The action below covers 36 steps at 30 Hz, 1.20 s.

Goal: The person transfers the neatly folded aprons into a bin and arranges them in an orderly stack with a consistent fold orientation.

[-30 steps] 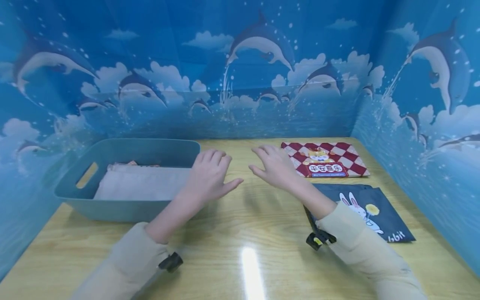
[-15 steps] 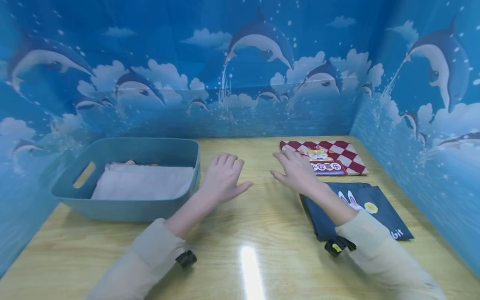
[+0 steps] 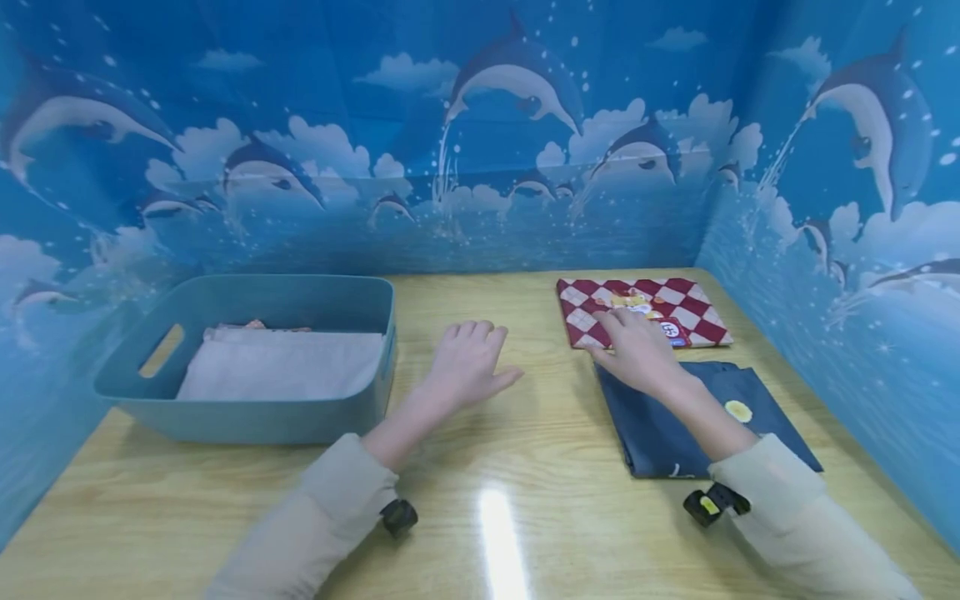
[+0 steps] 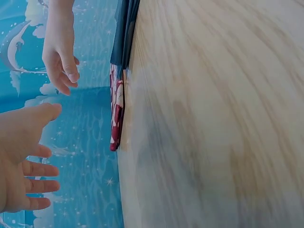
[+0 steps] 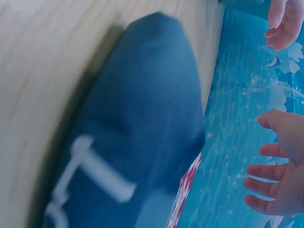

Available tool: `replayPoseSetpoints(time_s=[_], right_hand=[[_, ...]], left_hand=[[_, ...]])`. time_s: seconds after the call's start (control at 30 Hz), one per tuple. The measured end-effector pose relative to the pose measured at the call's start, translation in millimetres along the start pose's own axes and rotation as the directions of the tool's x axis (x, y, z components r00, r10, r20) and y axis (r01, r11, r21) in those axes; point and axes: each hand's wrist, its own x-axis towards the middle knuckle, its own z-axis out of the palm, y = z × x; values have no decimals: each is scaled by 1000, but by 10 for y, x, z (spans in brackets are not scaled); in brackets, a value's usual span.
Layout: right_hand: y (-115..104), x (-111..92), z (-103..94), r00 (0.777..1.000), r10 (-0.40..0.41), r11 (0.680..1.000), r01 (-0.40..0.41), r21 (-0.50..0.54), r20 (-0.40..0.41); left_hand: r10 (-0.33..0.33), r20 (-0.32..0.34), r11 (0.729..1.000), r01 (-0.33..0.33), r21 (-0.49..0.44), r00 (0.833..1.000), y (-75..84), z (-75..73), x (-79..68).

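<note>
My left hand hovers over the middle of the table, holding nothing, thumb spread from the fingers. My right hand is raised over the left edge of a folded navy cloth item with a yellow flower print; its fingertips overlap the folded red-and-white checked cloth item behind it. In the right wrist view, the navy item lies below the right hand, whose fingers are spread and hold nothing. The left wrist view shows the left hand with straight fingers, clear of the table.
A blue-green plastic bin with handle holes stands at the left, with a folded pale cloth inside. Behind and at the sides of the wooden table hangs a dolphin-print backdrop.
Both hands have moved to the right. My left hand has gone from over the bin's right end to the table's middle; my right hand has come over the navy item.
</note>
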Motion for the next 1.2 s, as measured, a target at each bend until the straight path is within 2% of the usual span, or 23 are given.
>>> replayPoseSetpoints(time_s=[0.1, 0.3, 0.57, 0.77, 1.03, 1.2], right_hand=[[88, -59, -1, 1000, 0, 1000, -1, -23, -12], [228, -164, -13, 999, 45, 999, -44, -31, 16], [426, -273, -34, 990, 130, 991, -129, -33, 46], [546, -338, -59, 983, 169, 985, -167, -42, 67], [691, -433, -71, 973, 218, 974, -213, -73, 72], [817, -508, -54, 967, 248, 968, -243, -68, 66]], left_hand=[[8, 34, 1000, -7, -23, 999, 78, 26, 40], [17, 78, 999, -14, -47, 997, 251, 74, 109], [35, 95, 994, -24, -107, 995, 497, 141, 199], [77, 83, 991, -66, -119, 994, 669, 208, 269], [173, 6, 982, -172, -72, 985, 883, 267, 318], [188, 3, 979, -187, -78, 982, 995, 307, 343]])
